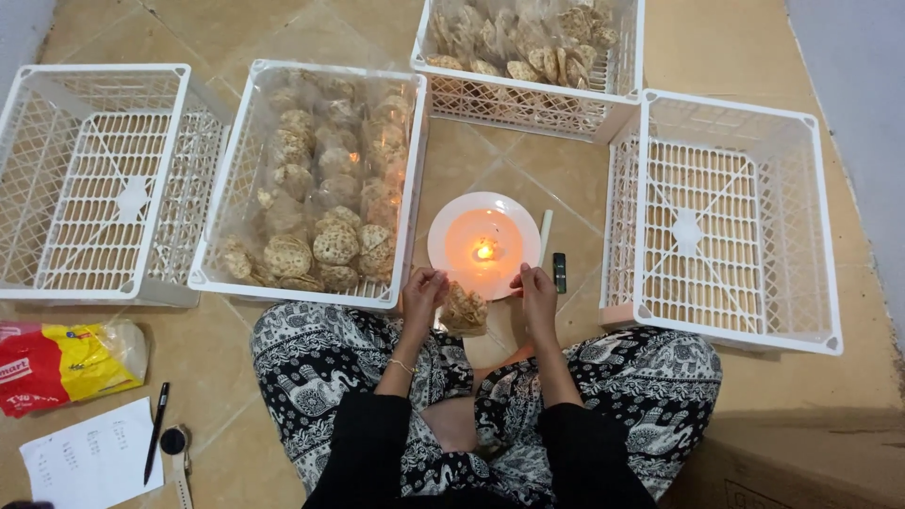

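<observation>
Seated cross-legged on a tan tiled floor [490, 160], a person in patterned black-and-white trousers works among four white plastic crates. The crate on the far left [94, 179] and the crate on the right [721, 221] show only their lattice bottoms; the crate left of centre [316, 184] and the one at the top [533, 61] hold clear bags of round brown crackers. Between the crates, just ahead of the knees, sits a white plate [443, 240] with a small lit candle [485, 251] at its middle. The left hand [422, 290] and right hand [537, 290] each pinch a top corner of a small clear bag of crackers [464, 309], holding it stretched between them at the plate's near edge. A dark lighter [560, 272] lies beside the plate. At lower left lie a red-and-yellow packet [66, 363], a sheet of paper [90, 462], a pen [156, 432] and a wristwatch [175, 448].
</observation>
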